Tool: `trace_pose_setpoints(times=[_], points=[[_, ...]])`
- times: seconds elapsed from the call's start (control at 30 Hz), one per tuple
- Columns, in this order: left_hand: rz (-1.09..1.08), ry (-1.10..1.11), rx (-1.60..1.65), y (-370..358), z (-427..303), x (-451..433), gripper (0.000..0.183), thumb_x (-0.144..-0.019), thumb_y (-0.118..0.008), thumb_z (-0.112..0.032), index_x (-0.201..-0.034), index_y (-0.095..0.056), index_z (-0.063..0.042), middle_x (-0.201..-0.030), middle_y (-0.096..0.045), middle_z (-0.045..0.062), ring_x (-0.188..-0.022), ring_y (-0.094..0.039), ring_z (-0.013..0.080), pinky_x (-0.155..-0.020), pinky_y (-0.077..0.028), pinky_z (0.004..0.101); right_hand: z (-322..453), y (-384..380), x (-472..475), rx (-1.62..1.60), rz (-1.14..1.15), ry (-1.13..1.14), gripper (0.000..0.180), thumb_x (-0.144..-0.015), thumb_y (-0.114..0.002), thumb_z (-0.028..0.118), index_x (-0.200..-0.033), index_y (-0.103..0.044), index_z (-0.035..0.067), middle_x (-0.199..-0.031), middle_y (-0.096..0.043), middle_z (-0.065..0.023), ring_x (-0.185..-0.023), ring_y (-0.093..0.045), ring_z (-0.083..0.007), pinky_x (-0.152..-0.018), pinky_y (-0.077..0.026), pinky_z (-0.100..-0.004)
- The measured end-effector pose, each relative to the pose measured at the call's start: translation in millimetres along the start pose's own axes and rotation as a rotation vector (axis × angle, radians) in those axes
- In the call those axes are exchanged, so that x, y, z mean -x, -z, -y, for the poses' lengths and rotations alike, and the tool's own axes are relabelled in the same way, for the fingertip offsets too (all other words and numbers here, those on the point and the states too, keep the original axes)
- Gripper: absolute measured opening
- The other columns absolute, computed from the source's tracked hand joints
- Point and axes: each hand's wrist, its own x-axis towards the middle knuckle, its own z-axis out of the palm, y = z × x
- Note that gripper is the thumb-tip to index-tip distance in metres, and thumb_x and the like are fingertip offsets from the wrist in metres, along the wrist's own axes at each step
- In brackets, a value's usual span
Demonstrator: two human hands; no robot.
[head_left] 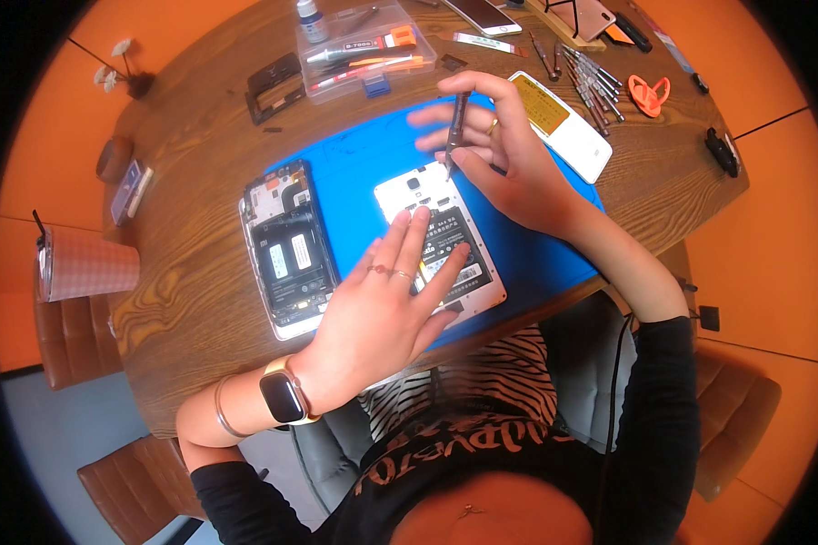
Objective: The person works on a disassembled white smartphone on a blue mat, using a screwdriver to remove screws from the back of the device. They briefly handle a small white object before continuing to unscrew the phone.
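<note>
An opened white smartphone with a black battery lies on a blue work mat. My left hand rests flat across it, fingers spread over the battery and covering part of it. A slim precision screwdriver is in my right hand, held nearly upright with the forefinger over its top end. Its tip meets the phone's upper edge, right of the camera opening. Left of my left hand lies a second opened smartphone with a dark battery.
A white phone with a yellow label lies at the mat's right. Several screwdrivers and an orange ring holder lie beyond. Behind the mat are a clear plastic box and a black phone frame. A checkered cup stands far left.
</note>
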Motion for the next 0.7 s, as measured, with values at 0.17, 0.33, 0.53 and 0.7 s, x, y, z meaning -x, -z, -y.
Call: trace_pose_setpoints(times=[0.17, 0.33, 0.53, 0.7], points=[[0.010, 0.005, -0.005, 1.4, -0.7, -0.3, 0.059, -0.094, -0.062, -0.039, -0.146, -0.048, -0.015, -0.150, -0.037, 0.031, -0.141, -0.038, 0.0418, -0.103, -0.049, 0.0451, 3.8, 2.4, 2.9, 0.286, 0.020, -0.079, 0.063, -0.094, -0.061, -0.005, -0.146, -0.030, 0.013, -0.124, -0.064, -0.0173, -0.108, -0.068, -0.0219, -0.095, -0.054, -0.0316], [0.027, 0.011, 0.002, 2.1, -0.3, -0.7, 0.059, -0.094, -0.062, -0.038, -0.146, -0.048, -0.015, -0.150, -0.036, 0.032, -0.141, -0.038, 0.0422, -0.103, -0.049, 0.0452, -2.1, -0.6, -1.1, -0.183, 0.002, -0.121, 0.067, -0.090, -0.070, -0.001, -0.146, -0.035, 0.013, -0.118, -0.067, -0.0160, -0.102, -0.069, -0.0166, -0.091, -0.055, -0.0283], [0.017, 0.012, 0.024, 1.9, -0.2, -0.4, 0.058, -0.094, -0.063, -0.037, -0.146, -0.048, -0.015, -0.150, -0.036, 0.031, -0.141, -0.039, 0.0424, -0.103, -0.049, 0.0458, -0.3, 2.1, 0.4, 0.305, -0.021, -0.004, 0.068, -0.092, -0.064, -0.005, -0.147, -0.029, 0.013, -0.113, -0.067, -0.0138, -0.102, -0.069, -0.0167, -0.092, -0.054, -0.0292], [0.004, 0.009, 0.030, 0.9, 0.3, -0.3, 0.058, -0.093, -0.063, -0.037, -0.145, -0.049, -0.015, -0.150, -0.037, 0.031, -0.140, -0.039, 0.0425, -0.104, -0.048, 0.0455, 0.8, 0.9, 3.5, 0.024, 0.020, -0.140, 0.064, -0.095, -0.055, -0.005, -0.147, -0.025, 0.014, -0.115, -0.065, -0.0164, -0.105, -0.068, -0.0222, -0.090, -0.056, -0.0330]])
